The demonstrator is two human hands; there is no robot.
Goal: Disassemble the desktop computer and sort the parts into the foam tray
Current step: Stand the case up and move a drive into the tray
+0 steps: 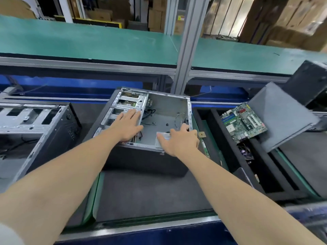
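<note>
Left hand (126,125) is lying flat on the drive cage (127,103) at the left of the open computer case (164,110), fingers straight, gripping nothing. Right hand (178,141) is resting in the near right corner with its fingers spread on a flat silver part (163,137), not curling round it. Loose cables (150,113) are lying inside. Motherboard (244,121) is lying in the foam tray (224,147) just right of the case. 1 more case (44,124) is sitting at left.
</note>
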